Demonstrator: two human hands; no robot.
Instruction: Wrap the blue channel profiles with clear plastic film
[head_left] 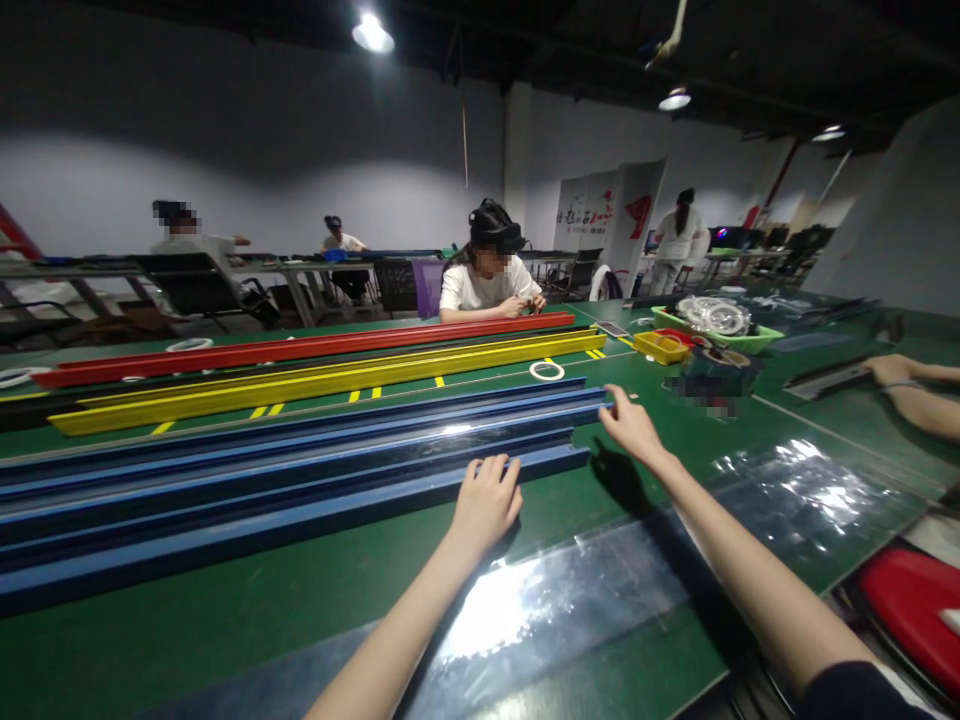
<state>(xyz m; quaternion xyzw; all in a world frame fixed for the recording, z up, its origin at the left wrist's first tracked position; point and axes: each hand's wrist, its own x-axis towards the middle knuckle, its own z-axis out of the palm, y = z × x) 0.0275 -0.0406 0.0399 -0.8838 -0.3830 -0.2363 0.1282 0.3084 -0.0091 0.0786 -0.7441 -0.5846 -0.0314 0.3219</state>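
Note:
Two long blue channel strips lie side by side on the green table: a far blue channel [457, 430] and a near blue channel [337, 510]. My left hand [487, 505] is on the near channel close to its right end, fingers curled over the top edge and thumb on the near side. At the right tip of the far channel is my right hand [628, 422], its index finger and thumb apart and touching the end. The other fingers of that hand are partly hidden.
Beyond lie yellow channels [337, 380] and a red channel [315, 347]. A white tape ring [547, 371], a yellow basket [660, 347] and a green tray [766, 340] sit farther off. Clear plastic film [555, 590] covers the near table. A co-worker's hand [892, 370] touches a dark strip.

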